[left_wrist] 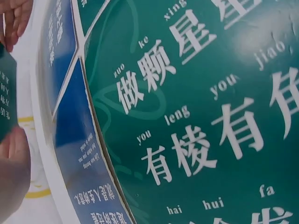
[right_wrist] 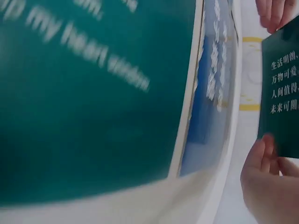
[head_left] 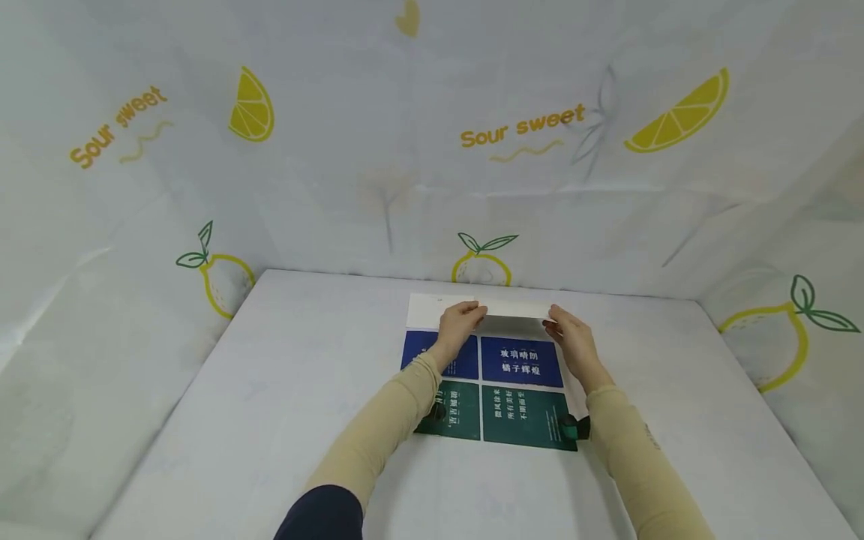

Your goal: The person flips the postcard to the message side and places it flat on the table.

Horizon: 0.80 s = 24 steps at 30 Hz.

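Observation:
Both hands hold a small card (head_left: 518, 308) by its two short ends, raised over the far end of a grid of printed cards. My left hand (head_left: 460, 327) pinches the card's left end, and my right hand (head_left: 571, 339) pinches the right end. From the head view its pale side shows; the right wrist view shows a dark green face (right_wrist: 282, 88) with white lettering. Below lie blue cards (head_left: 522, 362) and, nearer me, green cards (head_left: 529, 417), all with white text. Part of the left column is hidden by my left arm.
A white sheet (head_left: 425, 310) extends beyond the blue cards at the far left. The cards lie on a white table (head_left: 283, 390), with a lemon-patterned backdrop (head_left: 324, 195) rising behind it. A small dark device (head_left: 574, 427) sits beside my right forearm.

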Available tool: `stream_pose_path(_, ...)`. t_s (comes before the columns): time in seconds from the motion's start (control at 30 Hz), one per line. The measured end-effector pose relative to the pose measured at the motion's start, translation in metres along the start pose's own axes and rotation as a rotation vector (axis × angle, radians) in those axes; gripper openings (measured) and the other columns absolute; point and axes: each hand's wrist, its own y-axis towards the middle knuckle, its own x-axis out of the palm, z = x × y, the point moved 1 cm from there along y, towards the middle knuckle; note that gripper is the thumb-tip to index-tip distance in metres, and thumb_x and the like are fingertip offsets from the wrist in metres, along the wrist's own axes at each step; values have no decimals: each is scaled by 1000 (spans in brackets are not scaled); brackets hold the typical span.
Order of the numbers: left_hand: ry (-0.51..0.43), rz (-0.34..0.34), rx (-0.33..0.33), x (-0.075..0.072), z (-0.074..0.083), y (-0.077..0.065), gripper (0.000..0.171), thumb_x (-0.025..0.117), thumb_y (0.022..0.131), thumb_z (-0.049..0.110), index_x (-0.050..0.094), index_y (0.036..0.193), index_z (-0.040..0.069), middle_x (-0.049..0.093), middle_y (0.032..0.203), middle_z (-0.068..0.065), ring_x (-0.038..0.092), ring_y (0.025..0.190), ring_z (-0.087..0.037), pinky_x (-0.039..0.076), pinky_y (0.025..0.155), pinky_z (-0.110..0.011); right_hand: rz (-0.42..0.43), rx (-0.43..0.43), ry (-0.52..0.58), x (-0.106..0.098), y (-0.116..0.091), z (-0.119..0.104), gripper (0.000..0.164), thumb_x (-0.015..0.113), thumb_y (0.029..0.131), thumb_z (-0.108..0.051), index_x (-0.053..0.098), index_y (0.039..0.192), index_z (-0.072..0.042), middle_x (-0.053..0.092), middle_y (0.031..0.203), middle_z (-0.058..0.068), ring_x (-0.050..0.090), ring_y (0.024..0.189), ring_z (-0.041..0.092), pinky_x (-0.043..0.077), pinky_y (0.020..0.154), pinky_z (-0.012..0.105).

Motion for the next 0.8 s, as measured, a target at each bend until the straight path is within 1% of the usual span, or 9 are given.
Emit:
stream_pose_path(0.03, -4, -18, -8, 1, 0, 0, 45, 58, 91, 29, 56, 127, 3, 67, 107, -17, 63, 101, -29, 52, 86, -33, -14, 4, -28, -1, 0, 1, 63, 43, 98, -38, 22, 147, -5, 29, 148, 18, 50, 102, 1, 36, 107, 25)
stream_pose_path(0.07, 1, -36, -12, 1, 0, 0, 42, 58, 91, 26, 57, 126, 1, 67, 103, -17, 64, 97, -28, 51, 86, -32, -28, 2, -51, -2, 1, 3, 62, 43, 98, -36, 21, 148, -6, 31, 146, 17, 49, 98, -2, 38, 104, 23)
stream_pose_path(0.13, 32, -67, -21, 2, -1, 1, 43, 58, 92, 21, 54, 129, 0, 67, 102, -17, 64, 95, -25, 51, 88, -32, -49, 1, -91, -5, 2, 5, 62, 44, 98, -32, 18, 149, -8, 32, 146, 16, 49, 94, -2, 39, 97, 19)
stream_pose_path(0.23, 116, -87, -18, 3, -4, 3, 41, 58, 91, 18, 54, 129, 2, 65, 104, -16, 63, 96, -24, 50, 89, -31, -55, -4, -173, -9, 6, 9, 64, 46, 98, -32, 16, 149, -10, 38, 140, 16, 47, 94, 1, 40, 96, 23)
stream_pose_path(0.33, 247, -45, 11, 6, -6, 6, 43, 60, 89, 16, 54, 130, 4, 66, 109, -14, 65, 96, -23, 53, 82, -28, -24, -5, -297, -10, 10, 10, 64, 48, 96, -31, 18, 149, -10, 44, 126, 15, 46, 94, 8, 41, 94, 29)
stream_pose_path(0.47, 457, 38, 82, 12, -4, 8, 31, 62, 87, 13, 64, 114, -1, 69, 95, -14, 65, 81, -20, 53, 69, -25, 49, -5, -453, -5, 15, 10, 61, 52, 94, -28, 29, 146, -7, 45, 109, 13, 46, 94, 21, 42, 83, 32)
stream_pose_path(0.57, 608, 60, 118, 16, -3, 9, 24, 61, 87, 10, 66, 104, -5, 70, 94, -17, 66, 85, -25, 53, 74, -31, 84, -10, -528, 0, 18, 10, 57, 55, 91, -25, 36, 140, -3, 47, 113, 19, 48, 94, 27, 42, 78, 35)
stream_pose_path(0.67, 735, 61, 136, 20, -2, 9, 22, 60, 87, 9, 68, 102, -6, 70, 98, -18, 66, 94, -28, 53, 81, -36, 96, -15, -588, 4, 20, 11, 54, 55, 90, -23, 40, 137, 1, 49, 116, 24, 50, 97, 32, 44, 82, 42)
stream_pose_path(0.8, 862, 49, 156, 28, -6, 10, 17, 60, 88, 10, 70, 87, -4, 70, 85, -16, 66, 85, -27, 53, 77, -35, 94, -21, -658, 5, 20, 11, 52, 54, 89, -20, 41, 133, 5, 51, 119, 29, 52, 104, 39, 44, 91, 50)
